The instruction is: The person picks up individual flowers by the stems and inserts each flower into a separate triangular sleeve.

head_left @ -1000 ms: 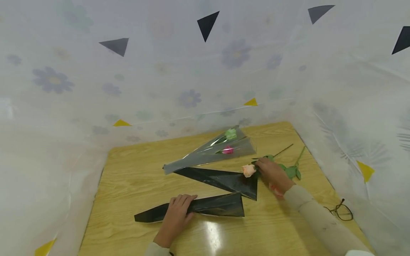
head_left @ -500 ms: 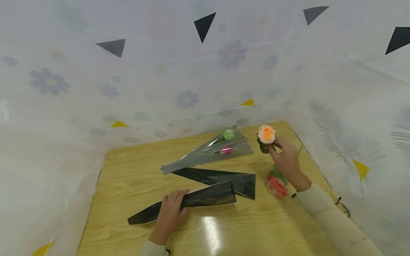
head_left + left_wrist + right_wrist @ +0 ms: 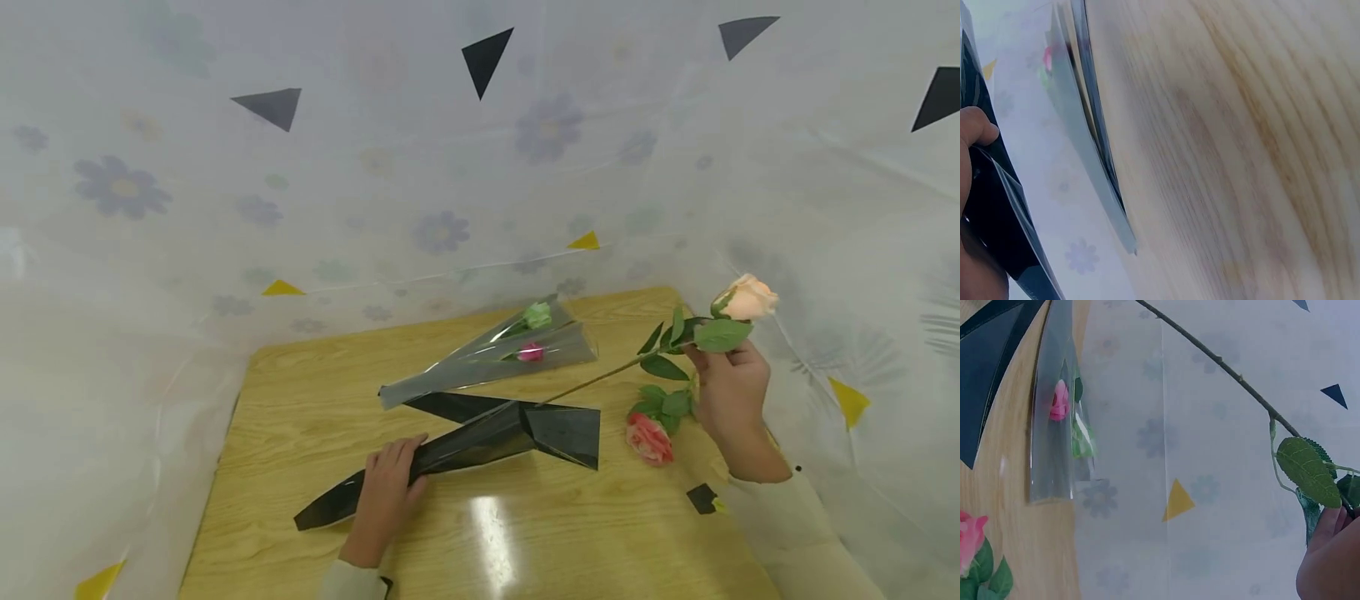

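My left hand (image 3: 384, 496) grips a black wrapping sleeve (image 3: 476, 442) around its narrower part, its wide mouth lifted to the right; the left wrist view shows the thumb (image 3: 982, 125) on the film. With my right hand (image 3: 735, 404) I pinch a peach rose (image 3: 748, 297) by its leafy stem (image 3: 1229, 369), just below the bloom. The stem slants down left, its lower end at the sleeve's mouth; whether it is inside I cannot tell. A pink rose (image 3: 649, 439) with green leaves lies on the table below the right hand.
Behind the held sleeve, another black sleeve (image 3: 576, 433) lies flat on the wooden table (image 3: 300, 417). Farther back lie clear sleeves (image 3: 465, 362) containing a green flower (image 3: 537, 315) and a magenta one (image 3: 531, 352). Patterned white sheeting (image 3: 420, 167) encloses the table's back and sides.
My right hand has picked the peach rose off the table, raised it and moved right, swinging its stem toward the sleeve. My left hand has shifted slightly left, lifting the sleeve's mouth.
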